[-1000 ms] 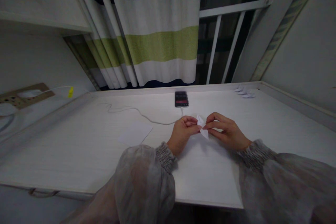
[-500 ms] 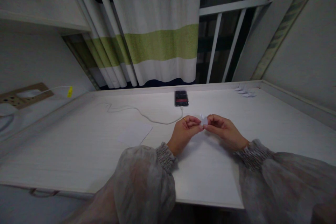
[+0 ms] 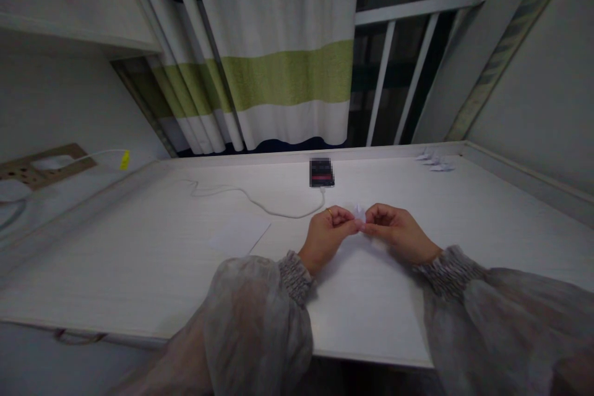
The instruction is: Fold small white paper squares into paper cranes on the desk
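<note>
A small folded piece of white paper [image 3: 359,213] is pinched between both my hands, just above the white desk [image 3: 139,260]. My left hand [image 3: 327,235] grips its left side with curled fingers; a ring shows on one finger. My right hand [image 3: 396,232] grips its right side, fingers closed too. Most of the paper is hidden between my fingertips. Grey gauzy sleeves cover both forearms.
A flat white sheet [image 3: 239,236] lies left of my hands. A dark phone [image 3: 321,172] with a white cable [image 3: 241,195] sits behind them. Several small folded paper pieces [image 3: 434,162] rest at the far right corner. A striped curtain [image 3: 278,74] and white railing [image 3: 408,62] stand behind the desk.
The paper stood out larger between my fingers a second ago; my hands have since drawn together and raised slightly, so only a small bit shows.
</note>
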`<move>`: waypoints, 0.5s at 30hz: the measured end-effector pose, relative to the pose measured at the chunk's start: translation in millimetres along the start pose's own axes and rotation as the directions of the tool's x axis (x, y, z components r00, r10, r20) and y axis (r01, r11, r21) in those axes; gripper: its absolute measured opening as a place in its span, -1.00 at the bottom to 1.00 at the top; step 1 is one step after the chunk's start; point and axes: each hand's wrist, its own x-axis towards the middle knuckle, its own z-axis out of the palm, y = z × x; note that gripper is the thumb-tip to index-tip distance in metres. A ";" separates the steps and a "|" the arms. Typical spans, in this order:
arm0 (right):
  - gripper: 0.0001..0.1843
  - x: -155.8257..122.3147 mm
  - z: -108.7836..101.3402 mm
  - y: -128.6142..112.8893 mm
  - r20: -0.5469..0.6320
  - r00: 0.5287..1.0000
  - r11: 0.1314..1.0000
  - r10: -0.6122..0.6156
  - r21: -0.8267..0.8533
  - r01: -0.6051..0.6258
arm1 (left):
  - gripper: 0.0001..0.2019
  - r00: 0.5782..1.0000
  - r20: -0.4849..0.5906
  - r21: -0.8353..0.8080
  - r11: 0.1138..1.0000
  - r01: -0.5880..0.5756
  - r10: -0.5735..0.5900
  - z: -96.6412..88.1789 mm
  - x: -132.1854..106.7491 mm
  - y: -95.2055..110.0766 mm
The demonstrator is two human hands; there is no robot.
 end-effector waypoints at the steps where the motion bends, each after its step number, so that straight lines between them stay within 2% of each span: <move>1: -0.63 0.4 0.8 -0.6 -0.003 1.000 1.000 0.012 0.013 -0.012 | -0.79 1.000 -0.001 -0.004 1.000 -0.006 0.006 -0.1 -0.2 -0.3; 7: -0.66 -0.7 4.0 -5.8 0.062 0.994 0.994 0.090 0.058 -0.094 | -0.79 0.998 0.010 -0.017 0.998 -0.057 0.057 0.6 -1.7 -1.2; 12: -0.72 -1.9 2.0 -6.6 0.044 0.993 0.992 0.111 0.056 -0.113 | -0.81 0.992 -0.034 0.111 0.987 -0.121 0.125 0.9 -1.5 -1.4; 15: -0.74 -2.4 1.1 -6.1 0.065 0.990 0.990 0.126 0.053 -0.129 | -0.75 0.994 -0.001 0.092 0.990 -0.110 0.111 0.5 -0.8 -2.4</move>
